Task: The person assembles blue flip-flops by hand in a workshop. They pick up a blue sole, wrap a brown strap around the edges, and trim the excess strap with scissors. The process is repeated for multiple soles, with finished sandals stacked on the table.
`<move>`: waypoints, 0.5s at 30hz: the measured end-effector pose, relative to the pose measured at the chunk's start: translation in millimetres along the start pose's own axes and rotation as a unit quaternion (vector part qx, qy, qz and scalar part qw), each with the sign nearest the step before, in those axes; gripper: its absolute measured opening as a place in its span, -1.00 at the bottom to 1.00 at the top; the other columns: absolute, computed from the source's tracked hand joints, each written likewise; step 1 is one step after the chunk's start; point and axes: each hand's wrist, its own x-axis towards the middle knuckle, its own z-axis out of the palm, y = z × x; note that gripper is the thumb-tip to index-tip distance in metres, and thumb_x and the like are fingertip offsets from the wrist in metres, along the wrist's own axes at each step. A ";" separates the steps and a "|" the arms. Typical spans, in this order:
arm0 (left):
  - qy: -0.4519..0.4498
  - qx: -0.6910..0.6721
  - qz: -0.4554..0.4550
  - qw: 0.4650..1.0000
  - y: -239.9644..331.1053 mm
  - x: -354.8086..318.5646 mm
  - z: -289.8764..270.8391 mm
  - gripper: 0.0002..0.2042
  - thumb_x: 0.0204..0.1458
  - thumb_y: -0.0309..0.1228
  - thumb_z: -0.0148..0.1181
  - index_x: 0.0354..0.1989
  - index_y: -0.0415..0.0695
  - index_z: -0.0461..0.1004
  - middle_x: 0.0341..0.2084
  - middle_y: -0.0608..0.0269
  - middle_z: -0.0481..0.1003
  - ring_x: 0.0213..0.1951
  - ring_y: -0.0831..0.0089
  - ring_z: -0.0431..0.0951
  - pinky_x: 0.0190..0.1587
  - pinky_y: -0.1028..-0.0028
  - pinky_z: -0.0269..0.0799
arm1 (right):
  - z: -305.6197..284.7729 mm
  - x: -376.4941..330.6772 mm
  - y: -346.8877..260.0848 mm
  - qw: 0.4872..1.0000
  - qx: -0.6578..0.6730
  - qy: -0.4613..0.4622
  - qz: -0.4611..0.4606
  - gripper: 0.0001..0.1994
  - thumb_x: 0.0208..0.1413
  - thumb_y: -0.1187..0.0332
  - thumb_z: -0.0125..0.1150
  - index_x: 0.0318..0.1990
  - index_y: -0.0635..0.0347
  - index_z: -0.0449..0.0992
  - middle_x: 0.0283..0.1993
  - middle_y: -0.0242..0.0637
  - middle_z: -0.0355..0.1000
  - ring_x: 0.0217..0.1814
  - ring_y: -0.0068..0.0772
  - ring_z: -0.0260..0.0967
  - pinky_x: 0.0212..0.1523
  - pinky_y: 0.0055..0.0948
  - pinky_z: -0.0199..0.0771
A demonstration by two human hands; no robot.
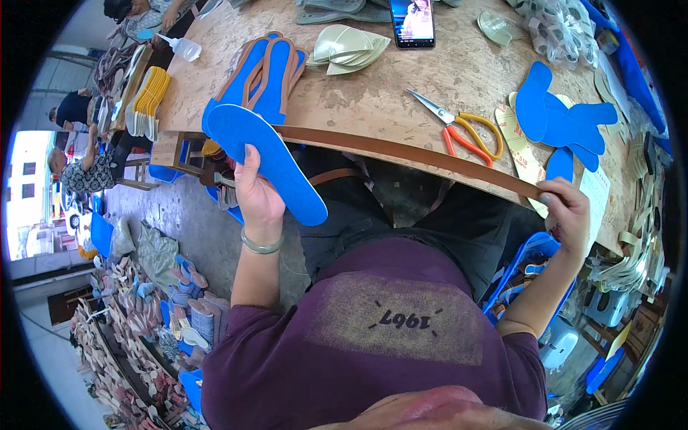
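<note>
My left hand (256, 193) grips a blue foam insole (269, 158) from below, holding it tilted at the near left edge of the wooden worktable (373, 93). A long brown strip (408, 154) runs from that insole along the table's front edge to my right hand (566, 211), which pinches its far end. A stack of blue insoles with brown edging (266, 72) lies on the table just behind the held one. Scissors with orange and yellow handles (462, 129) lie between my hands, on the tabletop.
More blue insoles (555, 115) lie at the right. Pale cream insole pieces (347, 46), a phone (413, 23) and a glue bottle (183, 47) sit further back. A blue crate (527, 265) stands by my right leg. Piles of shoe parts cover the floor at left, where other people sit.
</note>
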 end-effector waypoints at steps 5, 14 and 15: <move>-0.011 -0.016 -0.011 1.000 -13.6 -8.4 -9.1 -0.69 0.18 -0.36 0.05 0.06 -0.19 0.34 -0.18 0.20 0.49 -0.18 0.42 0.52 -0.12 0.45 0.46 | -43.1 -21.8 28.2 0.990 0.059 0.128 -0.017 -0.84 -0.06 0.68 0.12 -0.30 0.31 0.52 -0.34 -0.46 0.32 -0.35 -0.65 0.21 -0.39 -0.68 0.15; -0.019 -0.003 -0.052 0.998 -17.6 -21.6 -53.6 -0.71 0.18 -0.37 0.06 0.03 -0.20 0.36 -0.18 0.19 0.49 -0.17 0.39 0.52 -0.11 0.42 0.48 | -75.7 -33.0 61.0 0.978 0.092 0.187 -0.019 -0.88 0.05 0.62 0.16 -0.24 0.30 0.47 -0.27 -0.45 0.33 -0.31 -0.69 0.19 -0.28 -0.69 0.17; -0.032 0.000 -0.064 0.997 -17.8 -22.7 -59.9 -0.71 0.17 -0.38 0.06 0.04 -0.20 0.35 -0.16 0.17 0.48 -0.16 0.38 0.52 -0.10 0.42 0.48 | -80.5 -31.5 67.5 0.965 0.139 0.223 -0.013 -0.88 0.06 0.61 0.16 -0.23 0.30 0.47 -0.27 -0.44 0.35 -0.33 -0.69 0.20 -0.30 -0.69 0.18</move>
